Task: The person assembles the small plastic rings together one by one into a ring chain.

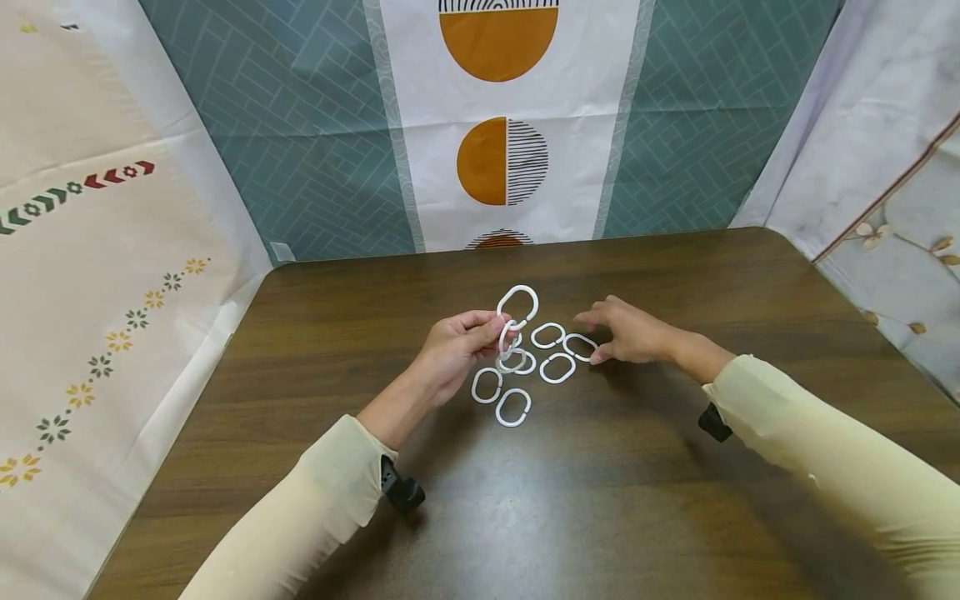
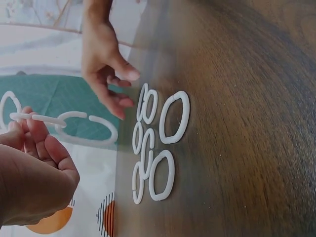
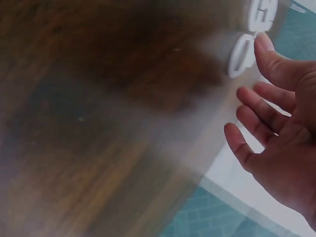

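My left hand (image 1: 457, 346) pinches a short chain of white plastic C-shaped rings (image 1: 519, 288) between thumb and fingers, above the table. The left wrist view shows the hand on the middle link, with one open-gapped ring (image 2: 91, 142) hanging off to the side. Several loose white rings (image 2: 172, 140) lie on the table beneath, some touching or overlapping. My right hand (image 1: 630, 332) is held over the rightmost loose ring (image 1: 576, 336), thumb and fingers spread apart. In the right wrist view its thumb (image 3: 266, 47) appears beside that ring, with nothing held.
A dark brown wooden table (image 1: 337, 333) lies under both hands. Behind it hangs a teal and white patterned cloth (image 1: 330, 100), with a cream cloth (image 1: 90, 275) at the left and a white floral cloth (image 1: 900, 208) at the right.
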`<control>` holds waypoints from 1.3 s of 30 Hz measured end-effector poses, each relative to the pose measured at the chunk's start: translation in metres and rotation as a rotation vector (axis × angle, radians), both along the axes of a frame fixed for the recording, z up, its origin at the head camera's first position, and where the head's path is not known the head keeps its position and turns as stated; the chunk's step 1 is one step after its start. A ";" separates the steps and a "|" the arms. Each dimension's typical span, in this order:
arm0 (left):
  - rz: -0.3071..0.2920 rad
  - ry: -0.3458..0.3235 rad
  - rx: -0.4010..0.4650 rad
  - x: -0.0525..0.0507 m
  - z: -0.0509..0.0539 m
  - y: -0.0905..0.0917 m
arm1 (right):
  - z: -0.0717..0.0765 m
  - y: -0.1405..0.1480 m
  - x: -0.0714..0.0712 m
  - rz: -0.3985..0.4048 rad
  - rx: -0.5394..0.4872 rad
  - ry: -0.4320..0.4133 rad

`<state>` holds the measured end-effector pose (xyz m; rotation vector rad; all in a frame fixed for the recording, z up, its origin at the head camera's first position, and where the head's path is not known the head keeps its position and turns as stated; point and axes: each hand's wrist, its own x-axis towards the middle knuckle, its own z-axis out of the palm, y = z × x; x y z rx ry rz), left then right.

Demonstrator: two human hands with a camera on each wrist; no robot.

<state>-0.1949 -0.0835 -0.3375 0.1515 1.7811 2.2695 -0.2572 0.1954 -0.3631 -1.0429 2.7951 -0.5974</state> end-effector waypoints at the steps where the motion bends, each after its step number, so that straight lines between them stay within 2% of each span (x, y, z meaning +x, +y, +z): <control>1: 0.001 0.000 0.001 0.000 0.000 0.000 | -0.002 0.001 0.000 0.009 0.005 0.022; 6: 0.012 -0.009 -0.005 0.001 0.000 0.000 | -0.011 0.003 0.003 0.040 0.043 0.097; 10: 0.019 -0.014 -0.009 0.001 0.001 -0.001 | -0.014 0.003 0.003 0.047 0.066 0.094; 15: 0.021 -0.008 -0.023 0.001 0.001 -0.003 | -0.016 0.002 0.001 0.047 0.046 0.107; 20: 0.023 -0.006 -0.019 0.000 0.000 -0.004 | -0.019 0.002 0.001 0.012 0.016 0.102; 24: 0.023 -0.009 -0.018 -0.002 -0.001 -0.005 | -0.018 0.003 0.003 -0.005 0.035 0.101; 31: 0.040 -0.024 -0.036 -0.002 -0.001 -0.006 | -0.017 0.004 0.002 0.031 0.072 0.139; 35: 0.040 -0.027 -0.027 -0.002 -0.001 -0.007 | -0.014 0.003 0.002 0.042 0.040 0.168; 39: 0.041 -0.021 -0.022 -0.002 -0.002 -0.007 | -0.007 0.000 0.002 0.035 -0.046 0.157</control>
